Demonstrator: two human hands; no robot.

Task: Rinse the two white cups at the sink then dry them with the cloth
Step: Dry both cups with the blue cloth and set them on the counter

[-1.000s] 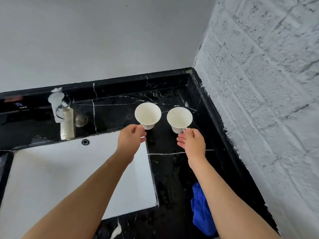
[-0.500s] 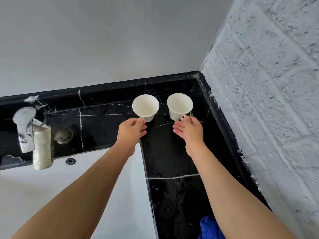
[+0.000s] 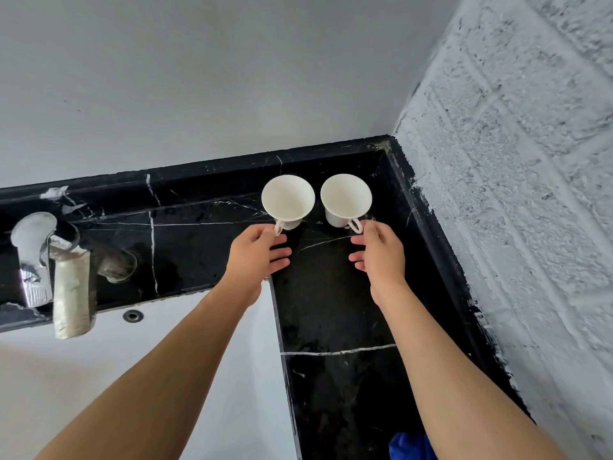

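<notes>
Both cups on black counter in corner, right of sink (image 3: pixel 99 376). Left hand (image 3: pixel 255 257) pinches left cup (image 3: pixel 288 201) handle, right hand (image 3: pixel 381 257) pinches right cup (image 3: pixel 345 199) handle, other fingers loose. Firm up pinches, lift level, carry to tap (image 3: pixel 71 293)

In front of me is a black marble tabletop (image 3: pixel 331 313) with thin white veins, and it has a raised black edge along the far and right sides. At the left stands a metal tap (image 3: pixel 71 293) wrapped in foil or tape. The far wall (image 3: pixel 215 78) is smooth and grey. The right wall (image 3: pixel 524 194) is rough white-painted brick.
</notes>
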